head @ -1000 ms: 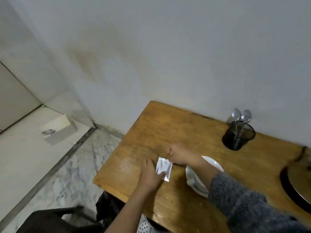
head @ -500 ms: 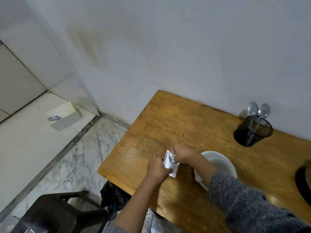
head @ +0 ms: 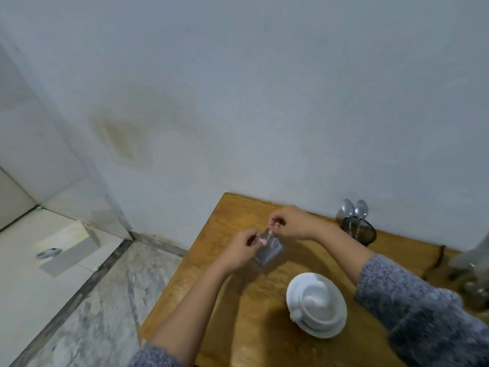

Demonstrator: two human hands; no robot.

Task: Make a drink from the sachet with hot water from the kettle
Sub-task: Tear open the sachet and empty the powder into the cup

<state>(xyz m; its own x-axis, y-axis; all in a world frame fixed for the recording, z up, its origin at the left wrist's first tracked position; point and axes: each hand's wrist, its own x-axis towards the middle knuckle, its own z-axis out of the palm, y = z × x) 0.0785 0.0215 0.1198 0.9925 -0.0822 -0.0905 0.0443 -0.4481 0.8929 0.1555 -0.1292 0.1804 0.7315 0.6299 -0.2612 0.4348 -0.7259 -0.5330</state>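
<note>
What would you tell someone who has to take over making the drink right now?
Left hand and right hand: both pinch the top edge of the silver sachet, held up above the wooden table.
White cup: on the table, nearer you than the hands. I can't tell whether it holds anything.
Two spoons: standing in the black holder by the wall.
Kettle: a blurred shape at the right edge may be it.
Done: sachet picked up.
Left: tear it open, tip it into the cup, pour hot water, stir.

Home interior, plain corner. Wooden table (head: 264, 313) against stained painted wall (head: 238, 102); white cup (head: 317, 305), mesh holder (head: 362, 233) with spoons (head: 354, 209); marble floor (head: 92, 300).
</note>
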